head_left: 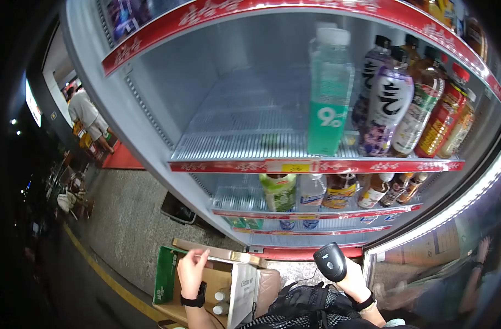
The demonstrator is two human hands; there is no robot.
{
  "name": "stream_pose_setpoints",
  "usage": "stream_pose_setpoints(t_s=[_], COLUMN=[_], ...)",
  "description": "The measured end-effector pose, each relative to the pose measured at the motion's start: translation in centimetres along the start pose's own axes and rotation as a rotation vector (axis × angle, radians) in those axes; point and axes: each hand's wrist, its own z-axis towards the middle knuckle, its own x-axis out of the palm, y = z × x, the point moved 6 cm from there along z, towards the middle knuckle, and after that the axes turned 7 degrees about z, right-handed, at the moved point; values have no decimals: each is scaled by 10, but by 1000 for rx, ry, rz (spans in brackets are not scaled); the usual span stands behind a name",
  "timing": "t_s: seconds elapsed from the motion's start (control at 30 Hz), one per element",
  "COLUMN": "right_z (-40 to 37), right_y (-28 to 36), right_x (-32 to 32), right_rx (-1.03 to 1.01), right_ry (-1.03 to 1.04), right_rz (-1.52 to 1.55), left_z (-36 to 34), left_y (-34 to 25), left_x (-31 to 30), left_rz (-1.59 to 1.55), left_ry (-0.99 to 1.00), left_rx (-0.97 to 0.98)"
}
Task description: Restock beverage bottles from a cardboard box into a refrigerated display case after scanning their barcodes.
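My left hand (191, 270), wearing a dark wristband, hovers over an open cardboard box (165, 277) with green and white flaps. Its fingers are loosely bent and apart, with nothing visible in them. White-capped bottles (221, 301) lie in the box beside my left wrist. In front of the fridge's lower edge, my right hand (353, 281) is closed around a black handheld barcode scanner (331, 262), whose rounded head points up. A black mesh bag (300, 307) sits between my arms.
An open drinks fridge (212, 118) stands ahead, with a tall green bottle (331, 98) and several other bottles on its shelves. Its glass door (442, 257) swings out at right. A black bin (179, 208) stands left; a person (86, 109) is farther off.
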Motion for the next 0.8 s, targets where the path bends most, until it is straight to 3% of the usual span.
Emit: stream_pose_setpoints(t_s=[0.03,0.17,0.3,0.43,0.47,0.5,0.53,0.63,0.7,0.77,0.8], right_z=[-1,-7,-17,-26,-26,-29,-31,-34,-32,-30,-29], right_y=[-1,5,-10,-20,-24,-24,-23,-33,-34,-37,-35], right_x=[-9,-41,-56,-68,-72,-75,-75,-79,-81,-78,-79], right_rx=[16,-17,-47,-56,-122,-173,-152,-164,-157,-150,-161], right_ry=[-16,-115,-156,-136,-146,-141,-150,-145,-165,-169,-169], right_rz=[29,86,124,102,122,134,149,177,214,235,247], left_z=[-3,-13,-4,24,32,31,37,37,25,20,5], left_y=[-53,-195,-295,-372,-394,-397,-392,-388,-380,-356,-352], left_x=[-8,-14,-9,13,16,14,12,16,10,1,2], left_rz=[-117,-448,-478,-823,-456,-354,-380,-434,-739,-740,-904], left_ry=[-78,-64,-236,-107,-372,-416,-394,-433,-452,-580,-489], left_rx=[189,779,923,786,875,702,700,740,870,1014,946])
